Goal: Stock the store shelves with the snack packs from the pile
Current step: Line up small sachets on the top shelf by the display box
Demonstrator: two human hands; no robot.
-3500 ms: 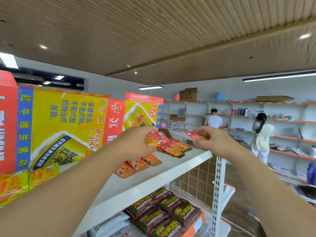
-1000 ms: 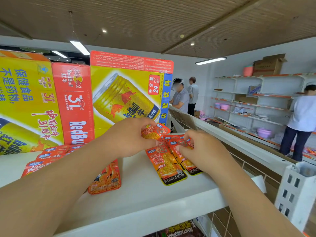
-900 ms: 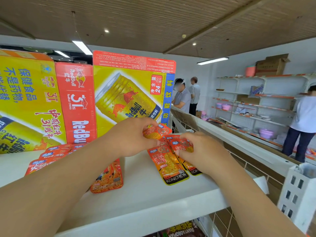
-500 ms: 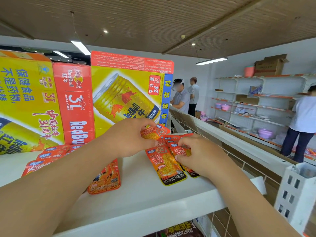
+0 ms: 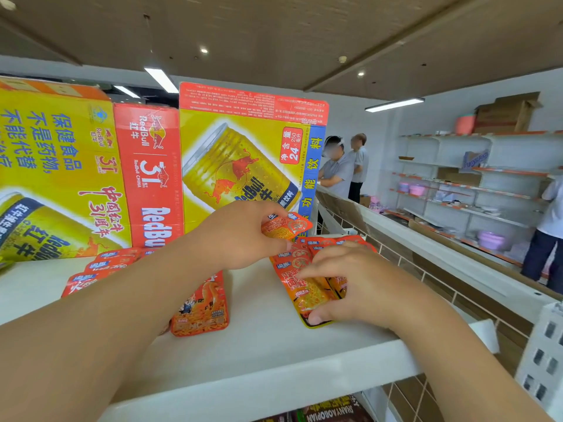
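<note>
L hand pinches a small bunch of snack packs w/ thumb & fingers. The bunch is up off the shelf, just in front of the big yellow box, at its low right corner.

R hand is bent over the front pack: fingers on top, thumb at its near end, so it grips it. That pack lies flat on the white shelf, in front of the box & a bit to the right. It is the near end of a row of packs that overlap & run back toward the box's right edge.

One lone pack lies flat in front of the box, partly under the L arm. More orange packs lie in a line front-left of the box. A second box, yellow & red, stands touching the box's left side. Far right of the box, 2 ppl stand near wall shelves.
</note>
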